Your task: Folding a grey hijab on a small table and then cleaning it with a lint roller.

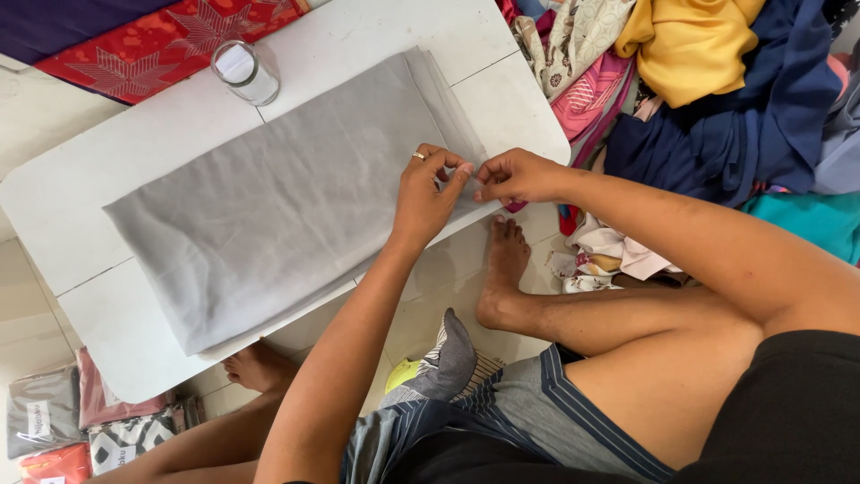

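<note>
Left hand (428,193) and right hand (515,177) both pinch the near right edge of the grey cloth (269,206) spread on the white worktop (63,197)

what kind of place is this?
Likely a home clothes-packing spot on a tiled floor: grey cloth folded on a low white board, a heap of garments, and bagged folded fabrics.

The person wears a black top with short sleeves and grey shorts (502,421) striped in dark blue. Both forearms and both feet are bare. The left hand (425,193) bears a thin ring (418,156) on one finger.
</note>
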